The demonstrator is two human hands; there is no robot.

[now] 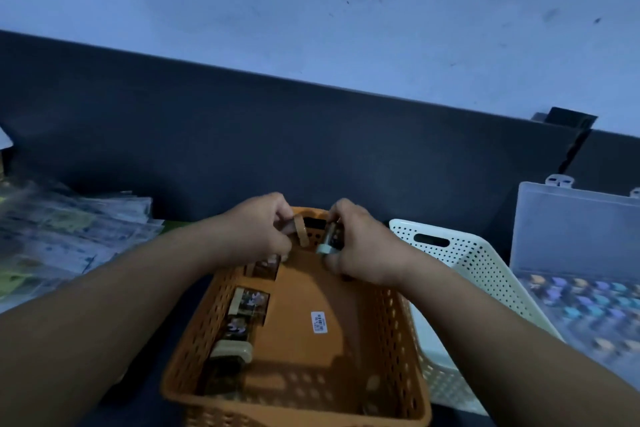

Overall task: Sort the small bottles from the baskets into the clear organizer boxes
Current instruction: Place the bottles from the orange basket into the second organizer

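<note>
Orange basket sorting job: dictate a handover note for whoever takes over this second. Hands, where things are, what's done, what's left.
Left hand grips what looks like a tan-capped bottle over the far end of the orange basket. Right hand holds a pale-capped bottle beside it.
Several loose bottles lie along the basket's left wall. The white basket sits to its right, and beyond that the clear organizer box stands open.
Done: rows of coloured-capped bottles already fill the box.
Left: box the two held bottles, then the ones along the wall.
</note>
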